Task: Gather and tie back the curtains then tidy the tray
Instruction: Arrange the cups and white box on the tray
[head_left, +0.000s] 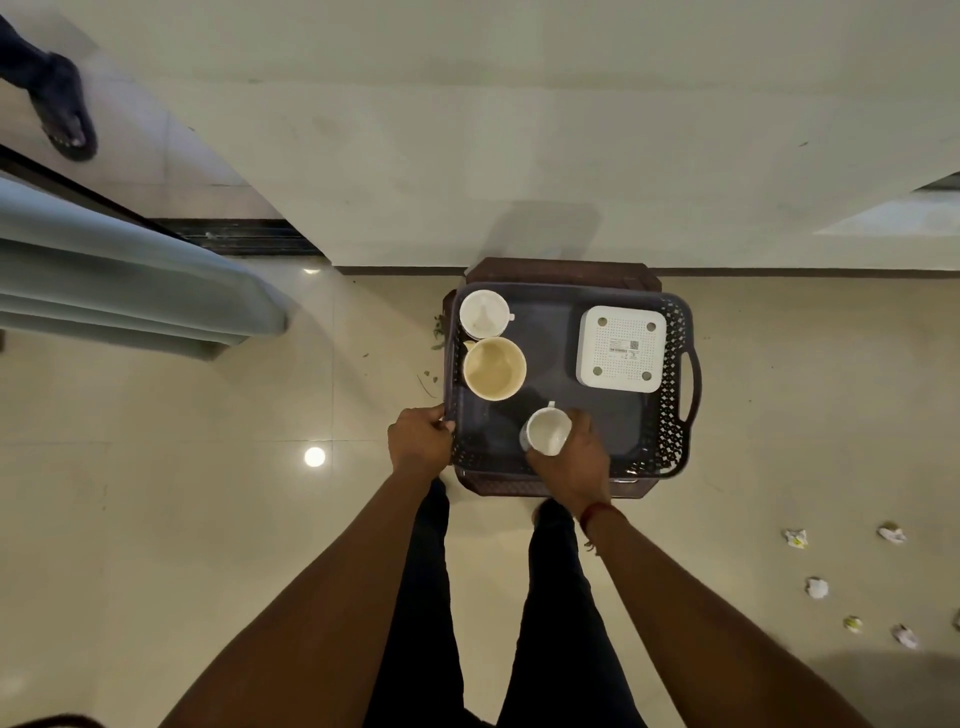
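A dark perforated tray (675, 415) with side handles rests on a brown stool against the wall. My left hand (420, 439) grips the tray's left rim. My right hand (574, 457) holds a small white cup (545, 431) over the tray's near part. A second white cup (484, 313) sits in the far left corner, and a larger beige cup (494, 369) stands just in front of it. A white square device (621, 348) lies in the far right area. The grey-blue curtain (130, 291) hangs gathered at the left.
Crumpled paper scraps (816, 588) lie scattered on the tiled floor at the right. Small leaf bits (436, 338) lie on the floor left of the tray. Another person's foot in a dark sandal (65, 111) stands beyond the door track at the top left.
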